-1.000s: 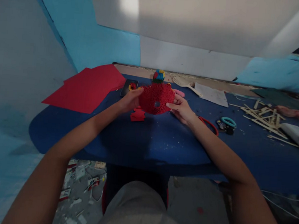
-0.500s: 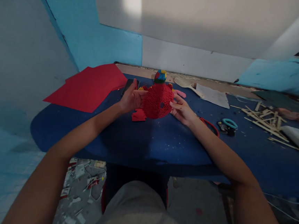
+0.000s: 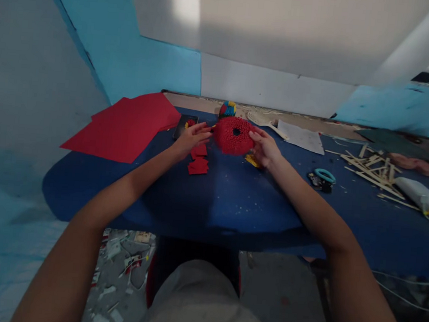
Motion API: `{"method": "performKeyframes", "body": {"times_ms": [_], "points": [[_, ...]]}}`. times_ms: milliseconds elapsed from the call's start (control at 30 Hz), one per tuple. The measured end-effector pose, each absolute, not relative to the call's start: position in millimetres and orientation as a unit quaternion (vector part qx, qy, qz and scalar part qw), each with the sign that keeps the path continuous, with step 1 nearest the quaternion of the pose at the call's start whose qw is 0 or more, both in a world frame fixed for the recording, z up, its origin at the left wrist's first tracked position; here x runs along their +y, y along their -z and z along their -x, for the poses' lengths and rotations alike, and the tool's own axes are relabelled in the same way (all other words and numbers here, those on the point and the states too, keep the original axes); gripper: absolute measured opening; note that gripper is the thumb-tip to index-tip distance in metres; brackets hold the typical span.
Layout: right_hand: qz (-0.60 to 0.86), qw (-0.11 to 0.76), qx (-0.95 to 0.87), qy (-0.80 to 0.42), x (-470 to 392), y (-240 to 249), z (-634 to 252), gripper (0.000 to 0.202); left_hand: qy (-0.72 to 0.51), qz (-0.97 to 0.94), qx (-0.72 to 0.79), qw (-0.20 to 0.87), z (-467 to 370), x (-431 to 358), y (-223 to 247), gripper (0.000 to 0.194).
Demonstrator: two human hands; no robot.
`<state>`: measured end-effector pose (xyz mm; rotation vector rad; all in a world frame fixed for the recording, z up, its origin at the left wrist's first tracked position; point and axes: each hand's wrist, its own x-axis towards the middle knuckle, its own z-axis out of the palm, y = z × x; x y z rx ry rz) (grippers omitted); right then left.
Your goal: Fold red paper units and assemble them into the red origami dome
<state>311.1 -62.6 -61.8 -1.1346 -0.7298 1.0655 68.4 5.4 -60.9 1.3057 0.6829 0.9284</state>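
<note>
A round red piece of 3D origami, built from many small folded paper units, has a dark hole facing up. My right hand grips its right side, thumb on top. At its left edge is my left hand, fingers stretched out; whether the fingertips touch the piece I cannot tell. Small red paper pieces lie just below that hand. Yellow folded pieces show under the right hand. Behind the red piece stands a multicoloured origami piece.
Large red paper sheets cover the table's left end. A dark phone-like slab lies behind my left hand. To the right are a pale slotted spatula, white paper, a blue ring and thin wooden sticks.
The red piece has tipped so its hole faces more upward, and moved slightly right. My left hand's fingers have loosened from its side. Yellow pieces now show beneath my right hand.
</note>
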Motion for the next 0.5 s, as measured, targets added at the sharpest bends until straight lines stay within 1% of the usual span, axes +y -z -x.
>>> {"method": "performKeyframes", "body": {"times_ms": [33, 100, 133, 200, 267, 367, 500], "points": [[0.508, 0.646, -0.322, -0.471, -56.9, 58.3, -314.2, 0.026, -0.416, -0.597, 0.309, 0.612, -64.5, 9.1, 58.1, 0.05], [0.527, 0.619, -0.322, -0.485, -46.4, 52.2, -318.4, 0.018, -0.409, -0.687, 0.328, 0.504, -53.4, 17.7, 53.3, 0.04], [0.538, 0.599, -0.323, -0.498, -42.0, 50.5, -319.0, 0.014, -0.381, -0.742, 0.337, 0.436, -47.2, 21.8, 51.7, 0.031], [0.551, 0.581, -0.323, -0.504, -35.5, 50.9, -317.3, 0.013, -0.296, -0.831, 0.364, 0.298, -36.1, 28.1, 50.4, 0.019], [0.56, 0.579, -0.325, -0.495, -31.5, 55.9, -313.5, 0.015, -0.215, -0.882, 0.365, 0.205, -30.5, 30.7, 52.0, 0.019], [0.574, 0.583, -0.339, -0.464, -28.1, 67.6, -310.1, 0.021, -0.151, -0.916, 0.349, 0.132, -33.5, 28.6, 57.3, 0.027], [0.588, 0.57, -0.389, -0.421, -24.8, 81.0, -316.3, 0.022, -0.108, -0.93, 0.337, 0.098, -42.1, 21.0, 60.3, 0.028]]}}
